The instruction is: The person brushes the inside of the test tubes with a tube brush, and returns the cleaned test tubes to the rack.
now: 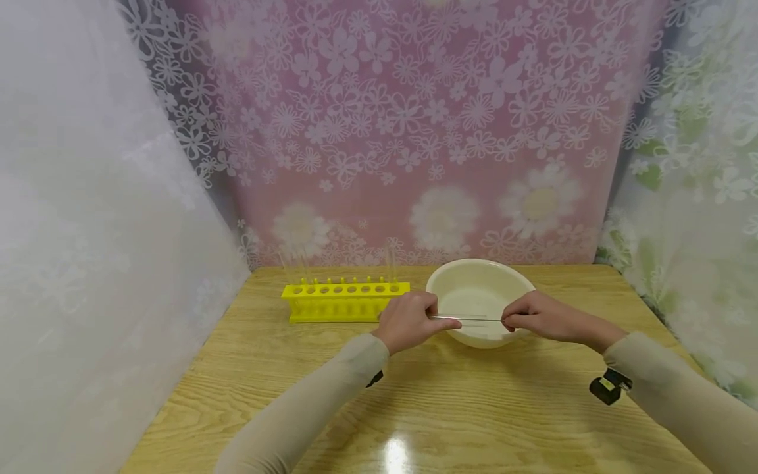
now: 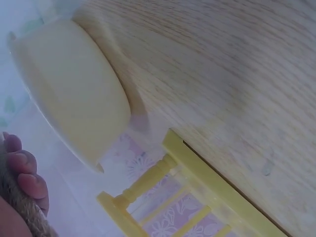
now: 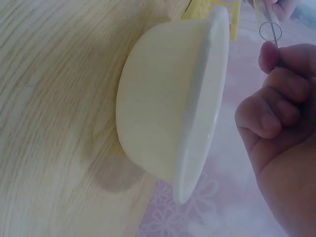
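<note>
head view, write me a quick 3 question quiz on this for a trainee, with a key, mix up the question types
1. True or false: in the head view, the bowl stands to the right of the yellow rack.

2. Multiple choice: what does the right hand pinch?
a) the bowl
b) the yellow rack
c) a thin rod

3. Fill in the missing word: the left hand holds a clear ____ with its mouth toward the right hand.

Key
1. True.
2. c
3. tube
</note>
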A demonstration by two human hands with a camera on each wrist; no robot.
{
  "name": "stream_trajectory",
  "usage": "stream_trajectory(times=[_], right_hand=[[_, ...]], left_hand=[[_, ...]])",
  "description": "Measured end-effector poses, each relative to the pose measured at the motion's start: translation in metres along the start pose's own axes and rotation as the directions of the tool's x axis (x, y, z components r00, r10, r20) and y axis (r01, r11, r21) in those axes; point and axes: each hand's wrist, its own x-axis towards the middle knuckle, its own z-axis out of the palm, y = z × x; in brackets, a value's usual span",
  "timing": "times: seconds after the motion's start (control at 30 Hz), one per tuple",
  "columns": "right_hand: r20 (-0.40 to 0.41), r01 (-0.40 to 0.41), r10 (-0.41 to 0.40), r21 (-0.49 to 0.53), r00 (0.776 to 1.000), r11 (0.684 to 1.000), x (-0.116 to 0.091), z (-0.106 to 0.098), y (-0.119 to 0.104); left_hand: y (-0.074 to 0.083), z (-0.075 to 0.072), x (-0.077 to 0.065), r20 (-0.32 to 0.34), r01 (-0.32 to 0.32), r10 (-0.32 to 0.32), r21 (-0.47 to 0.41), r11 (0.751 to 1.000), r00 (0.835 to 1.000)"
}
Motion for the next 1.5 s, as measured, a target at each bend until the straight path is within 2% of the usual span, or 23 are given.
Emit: stream_trajectory(times=[0.2,0.33,0.5,0.57,0.77,1.0,1.23,1.5], right_hand=[[0.012,-0.003,0.003,-0.001,1.000,1.000,-0.004,-0.005,-0.001],[0.009,-0.002,0.002,-0.040,1.000,0.999,-0.010,-0.010,0.004],[-0.054,-0.062,0.056,-0.115,0.997,0.991,-0.029,-0.025,0.014],[-0.072,-0.087,0.078,-0.135,0.994,0.987,-0.036,-0.031,0.017],[-0.091,-0.095,0.081,-0.151,0.992,0.984,-0.045,-0.038,0.025],[-0.126,-0.135,0.109,-0.220,0.986,0.966,-0.059,-0.046,0.033],[-0.167,-0.157,0.118,-0.242,0.979,0.957,-0.069,-0.051,0.039],[-0.269,-0.120,0.044,-0.271,0.962,0.955,-0.077,-0.053,0.048]], left_hand=[[0.003,-0.003,0.001,0.020,0.011,-0.010,-0.025,1.000,1.000],[-0.001,-0.004,0.002,0.041,0.019,-0.017,-0.054,0.998,0.999],[-0.017,-0.007,-0.003,0.044,0.116,-0.113,-0.065,0.991,0.993],[-0.022,-0.008,-0.004,0.038,0.131,-0.129,-0.067,0.989,0.991],[-0.023,-0.009,-0.004,0.038,0.094,-0.091,-0.093,0.991,0.995],[-0.026,-0.008,-0.006,0.038,0.124,-0.121,-0.073,0.990,0.992],[-0.030,-0.005,-0.006,0.034,0.129,-0.127,-0.074,0.989,0.991],[-0.033,-0.006,-0.008,0.026,0.164,-0.162,-0.059,0.985,0.986]])
